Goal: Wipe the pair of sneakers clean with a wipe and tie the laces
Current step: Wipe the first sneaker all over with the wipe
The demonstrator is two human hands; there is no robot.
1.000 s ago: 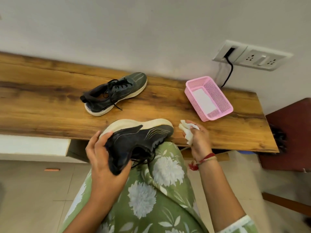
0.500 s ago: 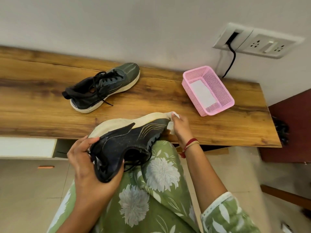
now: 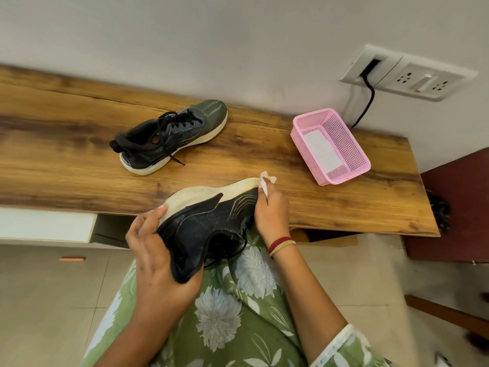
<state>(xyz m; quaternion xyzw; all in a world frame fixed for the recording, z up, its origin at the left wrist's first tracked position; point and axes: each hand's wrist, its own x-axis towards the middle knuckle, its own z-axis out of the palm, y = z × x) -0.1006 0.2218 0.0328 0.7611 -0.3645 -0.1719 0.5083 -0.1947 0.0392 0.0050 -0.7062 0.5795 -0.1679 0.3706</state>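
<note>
The right hand is pinching a crumpled white wipe in its fingertips and pressing it against the toe end of the pale sole. The left hand is gripping the heel of the same sneaker, with the thumb lying on the sole's edge and the palm wrapping the back. The sneaker is lying on its side across the lap, sole turned toward the table and toe pointing right.

It is probably handling as a light thing. The sole looks firm enough to rub against, while the dark upper seems soft and likely to give under pressure. The heel is therefore looking like the sound place to hold it. The wipe is thin and limp, so it is likely to bunch or tear if dragged hard. The black laces are hanging loose beneath the shoe and could snag.

The second sneaker is sitting upright on the table with its laces untied. It is well apart from a pink basket holding a flat white sheet, possibly a spare wipe.
</note>
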